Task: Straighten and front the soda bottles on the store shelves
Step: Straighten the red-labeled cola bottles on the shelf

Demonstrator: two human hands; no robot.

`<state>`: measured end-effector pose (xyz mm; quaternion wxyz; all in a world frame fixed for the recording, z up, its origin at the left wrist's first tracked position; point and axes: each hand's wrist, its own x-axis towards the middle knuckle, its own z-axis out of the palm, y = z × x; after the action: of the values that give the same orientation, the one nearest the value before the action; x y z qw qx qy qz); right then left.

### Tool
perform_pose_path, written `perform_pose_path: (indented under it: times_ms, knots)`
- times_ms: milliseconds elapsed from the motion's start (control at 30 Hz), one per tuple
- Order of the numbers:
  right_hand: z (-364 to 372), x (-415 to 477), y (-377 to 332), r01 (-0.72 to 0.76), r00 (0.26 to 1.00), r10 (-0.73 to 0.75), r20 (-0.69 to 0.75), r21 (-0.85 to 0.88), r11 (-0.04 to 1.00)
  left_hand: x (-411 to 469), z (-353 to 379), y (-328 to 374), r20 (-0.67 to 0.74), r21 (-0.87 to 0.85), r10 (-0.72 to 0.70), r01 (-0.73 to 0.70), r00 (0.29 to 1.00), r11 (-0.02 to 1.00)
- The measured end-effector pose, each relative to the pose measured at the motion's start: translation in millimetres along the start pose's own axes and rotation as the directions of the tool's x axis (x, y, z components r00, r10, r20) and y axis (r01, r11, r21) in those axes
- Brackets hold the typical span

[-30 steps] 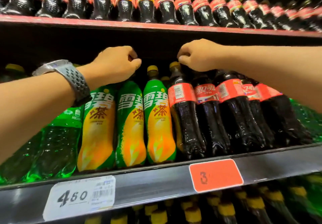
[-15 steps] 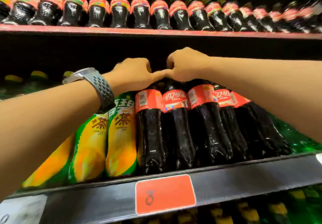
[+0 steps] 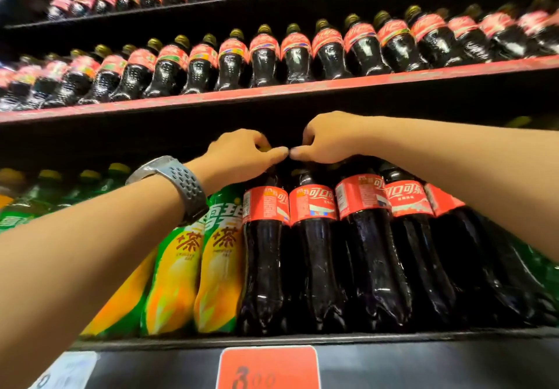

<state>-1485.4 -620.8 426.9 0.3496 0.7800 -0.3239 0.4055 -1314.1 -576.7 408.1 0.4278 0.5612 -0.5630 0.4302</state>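
Note:
Tall cola bottles with red labels stand side by side on the middle shelf. My left hand [image 3: 242,154], with a grey watch on its wrist, grips the yellow cap of the leftmost cola bottle [image 3: 263,252]. My right hand [image 3: 326,139] curls over the top of the second cola bottle [image 3: 314,255]; its cap is hidden under the fingers. The two thumbs almost touch. Green-and-yellow tea soda bottles [image 3: 219,261] stand just left of the colas, partly hidden by my left forearm.
The shelf's front rail [image 3: 423,358] carries a red price tag [image 3: 267,369] and a white tag [image 3: 65,370]. The red-edged shelf above [image 3: 272,92] holds a row of small cola bottles [image 3: 263,55], with another row higher up. Green bottles [image 3: 45,195] stand far left.
The view tilted upward and shifted right. Both hands moved right from the tea soda and first cola caps onto two neighbouring cola bottles, and came together until the thumbs nearly meet.

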Motion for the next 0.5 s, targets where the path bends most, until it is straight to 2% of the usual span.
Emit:
perform_pose_path:
  times_ms: [67,233,367,433,500]
  knots:
    - [2,2,-3,-0.009,1.0,0.008,-0.031,-0.022,1.0,1,-1,0,-0.038,-0.018,-0.001,0.0,0.999,1.0]
    - [-4,2,5,-0.044,0.998,0.038,0.044,0.145,0.988,4,-1,-2,0.014,-0.217,0.025,-0.022,1.0,0.976]
    - [-9,3,9,-0.028,0.995,0.004,0.098,0.239,0.971,6,1,-5,0.05,-0.227,0.058,-0.045,0.997,0.973]
    - [-11,5,8,-0.013,0.994,-0.011,0.106,0.231,0.973,7,3,-5,0.078,-0.224,0.09,-0.07,0.993,0.972]
    - [-10,8,6,0.01,0.997,-0.021,0.074,0.146,0.989,7,2,-6,0.103,-0.236,0.121,-0.094,0.987,0.967]
